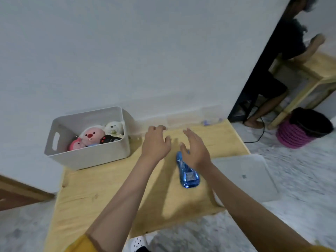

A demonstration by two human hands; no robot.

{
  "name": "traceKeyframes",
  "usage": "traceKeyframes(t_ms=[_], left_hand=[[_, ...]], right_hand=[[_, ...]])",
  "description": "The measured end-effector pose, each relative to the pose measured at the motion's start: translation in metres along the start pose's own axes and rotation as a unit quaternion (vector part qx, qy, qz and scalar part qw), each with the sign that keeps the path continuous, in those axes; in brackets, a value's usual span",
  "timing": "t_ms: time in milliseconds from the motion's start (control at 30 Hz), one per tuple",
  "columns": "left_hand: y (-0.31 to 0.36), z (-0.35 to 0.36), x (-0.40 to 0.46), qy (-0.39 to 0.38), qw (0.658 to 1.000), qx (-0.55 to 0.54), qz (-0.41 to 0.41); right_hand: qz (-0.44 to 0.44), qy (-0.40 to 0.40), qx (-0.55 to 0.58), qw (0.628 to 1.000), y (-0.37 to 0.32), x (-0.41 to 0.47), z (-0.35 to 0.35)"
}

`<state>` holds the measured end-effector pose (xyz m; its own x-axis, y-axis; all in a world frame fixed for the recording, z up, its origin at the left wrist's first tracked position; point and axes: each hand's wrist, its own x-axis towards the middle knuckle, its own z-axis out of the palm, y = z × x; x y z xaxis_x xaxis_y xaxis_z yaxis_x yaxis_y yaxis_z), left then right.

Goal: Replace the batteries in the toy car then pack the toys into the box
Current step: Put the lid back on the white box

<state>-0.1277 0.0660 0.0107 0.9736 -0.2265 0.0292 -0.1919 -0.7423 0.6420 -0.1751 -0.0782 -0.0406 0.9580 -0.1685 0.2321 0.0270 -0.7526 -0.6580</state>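
A shiny blue toy car (188, 174) lies on the wooden table (101, 193), right of centre. My right hand (197, 151) hovers over its far end with fingers spread, holding nothing; whether it touches the car I cannot tell. My left hand (156, 142) floats a little to the left, fingers loosely curled and empty. The white box (91, 157) stands at the table's back left and holds a pink plush (91, 136), a white plush (114, 127), a smaller pink plush (76, 144) and a black item (109, 139).
The table stands against a white wall. A white sheet (243, 177) sticks out at the table's right edge. A pink and black bin (303, 128) sits on the floor at right, near another person at a second wooden table (323, 73).
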Motion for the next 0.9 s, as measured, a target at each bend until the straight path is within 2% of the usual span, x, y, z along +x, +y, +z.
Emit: traceKeyframes(t_ms=[133, 233, 367, 467, 533, 600, 733, 900], left_hand=[[0.067, 0.090, -0.049, -0.063, 0.997, -0.018, -0.030], [0.097, 0.155, -0.084, -0.144, 0.988, 0.030, -0.050], [0.111, 0.211, -0.109, -0.216, 0.962, 0.112, -0.124], [0.110, 0.236, -0.121, -0.250, 0.945, 0.133, -0.162], [0.110, 0.245, -0.127, -0.241, 0.948, 0.132, -0.163], [0.111, 0.248, -0.131, -0.205, 0.957, 0.107, -0.172], [0.115, 0.246, -0.133, -0.142, 0.972, 0.047, -0.184], [0.127, 0.221, -0.117, -0.043, 0.989, 0.004, -0.139]], right_hand=[[0.066, -0.012, -0.045, 0.997, 0.099, -0.055, -0.063], [0.124, -0.043, -0.117, 0.984, 0.162, -0.090, -0.102], [0.228, -0.111, -0.233, 0.939, 0.219, -0.122, -0.138], [0.318, -0.186, -0.228, 0.901, 0.242, -0.134, -0.152], [0.336, -0.226, -0.175, 0.897, 0.250, -0.138, -0.156], [0.342, -0.229, -0.128, 0.902, 0.254, -0.143, -0.157], [0.339, -0.195, -0.099, 0.915, 0.254, -0.144, -0.164], [0.288, -0.128, -0.070, 0.946, 0.235, -0.127, -0.180]])
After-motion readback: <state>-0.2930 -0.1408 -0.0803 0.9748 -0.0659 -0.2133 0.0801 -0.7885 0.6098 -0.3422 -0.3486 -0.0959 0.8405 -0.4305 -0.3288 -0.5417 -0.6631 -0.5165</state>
